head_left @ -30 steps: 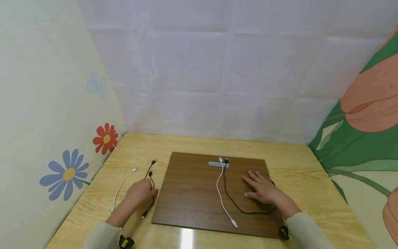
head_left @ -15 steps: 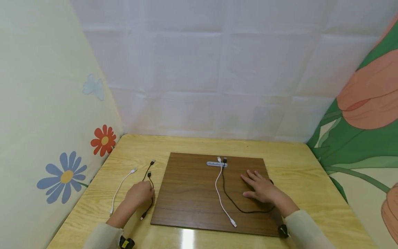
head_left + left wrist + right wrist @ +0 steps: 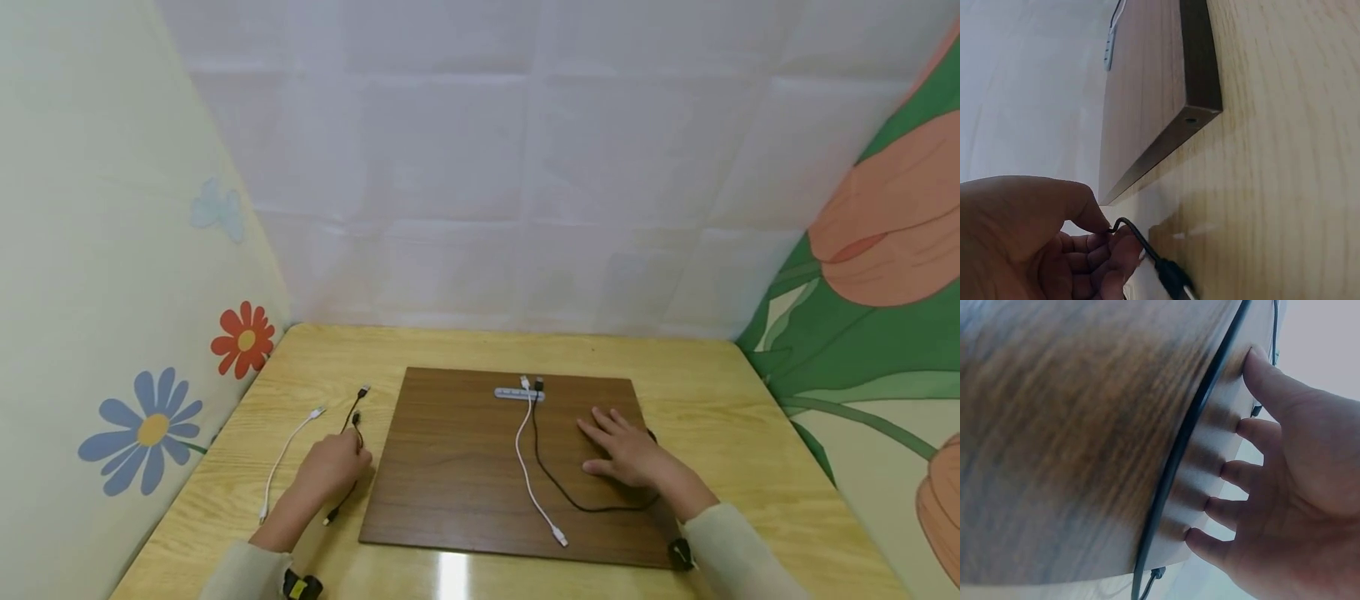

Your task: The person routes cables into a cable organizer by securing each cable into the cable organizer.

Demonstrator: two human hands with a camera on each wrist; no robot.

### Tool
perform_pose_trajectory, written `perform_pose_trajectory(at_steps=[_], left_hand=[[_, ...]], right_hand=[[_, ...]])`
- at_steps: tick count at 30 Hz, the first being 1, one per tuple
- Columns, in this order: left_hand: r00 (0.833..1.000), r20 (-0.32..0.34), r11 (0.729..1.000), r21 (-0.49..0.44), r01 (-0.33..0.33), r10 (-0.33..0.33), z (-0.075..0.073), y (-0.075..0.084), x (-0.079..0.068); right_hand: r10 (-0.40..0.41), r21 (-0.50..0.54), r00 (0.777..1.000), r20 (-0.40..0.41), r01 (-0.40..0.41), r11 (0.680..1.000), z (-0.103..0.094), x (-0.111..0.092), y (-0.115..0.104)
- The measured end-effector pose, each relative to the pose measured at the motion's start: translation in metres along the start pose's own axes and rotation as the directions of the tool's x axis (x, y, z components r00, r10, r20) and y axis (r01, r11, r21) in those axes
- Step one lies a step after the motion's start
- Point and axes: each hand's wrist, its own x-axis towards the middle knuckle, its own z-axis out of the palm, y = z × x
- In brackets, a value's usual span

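My left hand (image 3: 330, 468) is beside the board's left edge, pinching a thin black USB cable (image 3: 1137, 236) between thumb and fingers. One plug (image 3: 1174, 278) of this cable hangs below the pinch in the left wrist view. Two black USB plugs, the farther one (image 3: 363, 390) and the nearer one (image 3: 356, 417), show beyond the hand; which cable each belongs to is partly hidden. My right hand (image 3: 630, 454) lies spread on the brown wooden board (image 3: 450, 467), its fingertips touching the surface in the right wrist view.
Left of my left hand, a white USB cable (image 3: 285, 454) lies on the yellow wooden table (image 3: 322, 358). On the board, another white cable (image 3: 522, 467) and a long black cable (image 3: 555, 483) run from near a pale slotted cable holder (image 3: 510, 393).
The near plug of the pinched black cable has swung slightly left, and my left hand has shifted a little. My right hand stays on the board. The head view has moved slightly.
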Motion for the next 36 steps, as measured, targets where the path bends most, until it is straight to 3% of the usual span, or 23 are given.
perform_pose_trajectory(at_steps=[11, 17, 26, 31, 36], left_hand=[[1.0, -0.006, 0.998, -0.058, 0.014, -0.014, -0.004, -0.003, 0.002], [0.997, -0.073, 0.992, -0.123, 0.0, -0.009, -0.008, -0.001, -0.001], [0.992, -0.121, 0.969, -0.247, 0.001, -0.032, -0.017, 0.009, 0.001], [0.986, -0.166, 0.963, -0.267, -0.031, -0.015, -0.02, 0.02, 0.003], [0.97, -0.241, 0.965, -0.243, -0.101, 0.041, -0.018, 0.032, 0.006]], right_hand=[[0.005, 0.001, 1.0, 0.001, -0.005, 1.0, 0.002, 0.001, 0.002], [0.004, 0.002, 1.0, 0.001, -0.004, 1.0, 0.002, 0.0, 0.001], [0.005, 0.006, 1.0, 0.002, -0.005, 1.0, 0.002, 0.0, 0.0], [0.005, 0.002, 1.0, 0.001, -0.005, 1.0, 0.002, 0.001, 0.001], [0.007, 0.003, 1.0, 0.005, -0.007, 1.0, 0.001, -0.001, -0.001]])
